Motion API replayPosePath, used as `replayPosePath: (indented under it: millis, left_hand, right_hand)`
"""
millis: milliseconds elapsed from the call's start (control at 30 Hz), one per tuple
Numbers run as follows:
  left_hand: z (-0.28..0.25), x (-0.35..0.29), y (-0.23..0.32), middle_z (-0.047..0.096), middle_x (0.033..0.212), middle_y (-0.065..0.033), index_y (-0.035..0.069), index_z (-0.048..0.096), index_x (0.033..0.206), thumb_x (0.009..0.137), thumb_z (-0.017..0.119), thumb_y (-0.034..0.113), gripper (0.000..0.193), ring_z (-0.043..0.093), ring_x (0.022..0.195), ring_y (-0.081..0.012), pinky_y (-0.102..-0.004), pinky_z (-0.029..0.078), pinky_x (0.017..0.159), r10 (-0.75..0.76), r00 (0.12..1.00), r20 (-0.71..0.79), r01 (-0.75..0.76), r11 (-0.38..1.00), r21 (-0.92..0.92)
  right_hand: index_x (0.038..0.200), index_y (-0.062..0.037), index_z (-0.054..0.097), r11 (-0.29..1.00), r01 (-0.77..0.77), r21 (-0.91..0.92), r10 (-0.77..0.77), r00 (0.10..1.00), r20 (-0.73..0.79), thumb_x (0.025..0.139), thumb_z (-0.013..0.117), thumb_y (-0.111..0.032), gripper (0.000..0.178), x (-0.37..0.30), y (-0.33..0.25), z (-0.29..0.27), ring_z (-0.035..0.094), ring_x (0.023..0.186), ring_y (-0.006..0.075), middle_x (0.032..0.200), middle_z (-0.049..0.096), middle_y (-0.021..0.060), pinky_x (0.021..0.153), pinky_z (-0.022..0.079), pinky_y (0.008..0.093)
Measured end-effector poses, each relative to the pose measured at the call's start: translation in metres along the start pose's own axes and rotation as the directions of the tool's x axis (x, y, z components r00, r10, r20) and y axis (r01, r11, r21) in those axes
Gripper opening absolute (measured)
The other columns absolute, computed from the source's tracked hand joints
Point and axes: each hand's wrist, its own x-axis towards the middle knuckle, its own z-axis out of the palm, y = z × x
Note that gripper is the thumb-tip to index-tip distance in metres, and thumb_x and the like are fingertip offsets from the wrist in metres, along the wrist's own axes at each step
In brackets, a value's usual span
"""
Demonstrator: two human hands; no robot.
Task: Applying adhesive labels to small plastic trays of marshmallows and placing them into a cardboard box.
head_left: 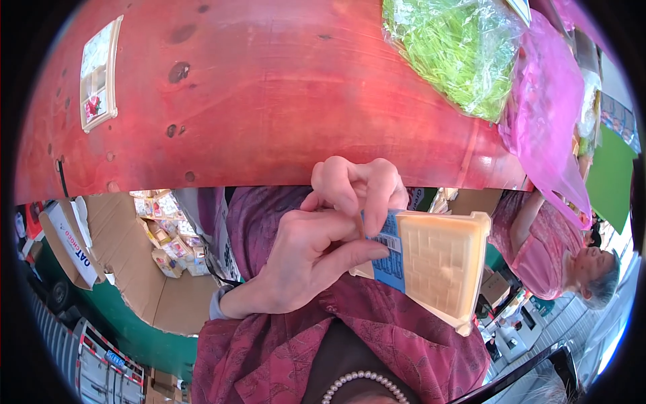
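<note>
I hold a cream plastic tray (444, 262) with a grid-patterned face and a blue label (387, 259) on its left end, in front of my body below the table edge. My left hand (303, 262) comes in from the lower left and pinches the labelled end between thumb and fingers. My right hand (356, 185) curls over the tray's upper left corner, its fingertips meeting the left hand's at the label. How the right hand's arm comes in is hidden.
A red wooden table (269, 101) spans the top, with a second cream tray (97, 74) at its left. A clear bag of green leaves (457, 54) and a pink plastic bag (545, 114) lie at its right. Another person in pink (538, 249) stands right; cardboard boxes (128, 269) are left.
</note>
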Motion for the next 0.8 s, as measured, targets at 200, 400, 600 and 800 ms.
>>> replayPosePath:
  millis: [200,400,600,800]
  left_hand:
    - [0.006,0.006,-0.002,0.056,0.059,-0.0030,-0.004,0.060,0.073,0.080,0.063,0.004,0.011,0.050,0.055,-0.0067,-0.0215,0.038,0.052,-0.011,0.998,-0.057,0.006,0.997,-0.081]
    - [-0.002,0.005,-0.004,0.053,0.057,-0.0026,-0.002,0.056,0.069,0.084,0.050,0.004,0.018,0.048,0.052,-0.0081,-0.0225,0.037,0.050,0.006,0.999,-0.040,-0.004,0.999,0.052]
    - [-0.006,0.000,0.003,0.056,0.064,-0.0081,-0.003,0.059,0.081,0.082,0.063,0.014,0.017,0.054,0.057,-0.0207,-0.0307,0.041,0.050,0.379,0.909,-0.175,-0.327,0.907,0.267]
    - [-0.004,0.007,0.024,0.056,0.095,-0.0176,-0.005,0.055,0.103,0.070,0.074,0.019,0.045,0.056,0.086,-0.0302,-0.0337,0.047,0.068,0.438,0.868,-0.234,-0.243,0.785,0.570]
  right_hand:
    - [0.088,-0.0031,0.066,0.997,0.044,0.061,-0.046,0.998,0.039,0.081,0.065,-0.017,0.016,0.000,0.002,-0.005,0.041,0.087,0.0196,0.096,0.044,0.0109,0.093,0.041,0.0417]
    - [0.079,-0.0117,0.058,0.983,0.101,0.153,-0.087,0.992,-0.092,0.085,0.058,-0.018,0.008,-0.001,0.011,0.004,0.038,0.089,0.0162,0.097,0.044,0.0046,0.101,0.034,0.0475]
    - [0.080,-0.0124,0.056,0.964,0.118,0.239,-0.073,0.979,-0.191,0.086,0.054,-0.016,0.007,0.006,0.004,0.005,0.038,0.089,0.0172,0.090,0.044,0.0017,0.104,0.031,0.0483]
    - [0.095,0.0045,0.054,0.920,-0.206,-0.334,-0.007,0.842,-0.539,0.076,0.064,-0.019,0.032,0.012,-0.013,0.008,0.056,0.083,0.0219,0.089,0.057,0.0101,0.083,0.047,0.0365]
